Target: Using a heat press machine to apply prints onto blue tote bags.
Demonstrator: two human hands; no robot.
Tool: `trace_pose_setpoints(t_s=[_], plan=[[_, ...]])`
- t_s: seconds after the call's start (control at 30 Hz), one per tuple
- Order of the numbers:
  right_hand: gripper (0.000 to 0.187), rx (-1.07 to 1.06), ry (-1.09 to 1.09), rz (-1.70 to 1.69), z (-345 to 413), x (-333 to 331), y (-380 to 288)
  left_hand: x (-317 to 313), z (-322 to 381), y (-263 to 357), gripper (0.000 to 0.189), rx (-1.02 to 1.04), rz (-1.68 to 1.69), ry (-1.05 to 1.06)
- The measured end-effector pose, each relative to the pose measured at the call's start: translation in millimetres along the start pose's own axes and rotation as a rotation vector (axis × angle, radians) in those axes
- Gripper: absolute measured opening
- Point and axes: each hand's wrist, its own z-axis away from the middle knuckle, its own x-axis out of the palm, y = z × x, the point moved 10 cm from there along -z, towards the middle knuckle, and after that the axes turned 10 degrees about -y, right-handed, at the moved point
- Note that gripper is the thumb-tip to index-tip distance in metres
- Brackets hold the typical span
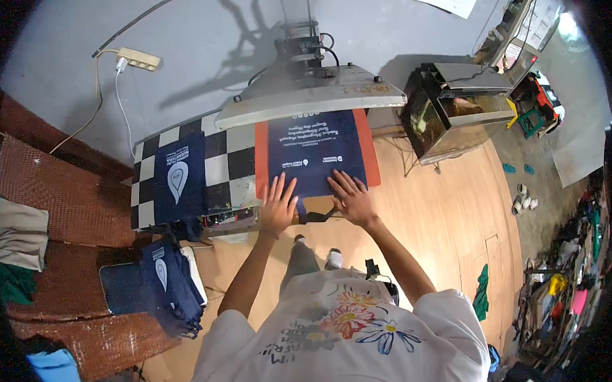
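Note:
A navy printed fabric bag [314,149] lies flat on an orange-red pad [373,162], its far end hidden under the raised plate of a heat press [312,96]. My left hand [278,205] rests with fingers spread at the near left corner of the fabric. On the near right part lies my right hand [353,196], also with spread fingers. Dark straps of the bag [317,217] hang past the near edge between my hands. To the left, another navy bag with a white pin-shaped print [179,177] lies on a black-and-white checkered table [223,166].
A pile of navy bags [172,294] is at the lower left beside a dark stool seat [122,288]. A power strip [139,59] hangs on the wall. A glass tank [456,107] stands to the right. A green cloth [480,292] lies on the floor.

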Motion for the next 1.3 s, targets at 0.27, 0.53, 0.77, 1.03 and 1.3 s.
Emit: trace_pose_setpoints(t_s=[0.27, 0.53, 0.77, 1.03, 1.3], plan=[[0.038, 0.298, 0.265, -0.051, 85, -61, 99, -51, 64, -45, 0.041, -0.107, 0.1, 0.224], [0.006, 0.323, 0.91, -0.191, 59, -298, 89, -253, -40, 37, 0.021, 0.284, 0.227, 0.539], [0.017, -0.122, 0.842, -0.103, -104, -436, -54, -301, -155, -8, 0.041, 0.043, 0.022, 0.385], [0.052, -0.057, 0.971, 0.172, -317, -514, -91, -250, -167, -40, 0.069, -0.166, 0.009, 0.054], [0.081, 0.334, 0.726, 0.354, -444, -561, -57, -242, -169, -53, 0.075, -0.266, 0.113, -0.011]])
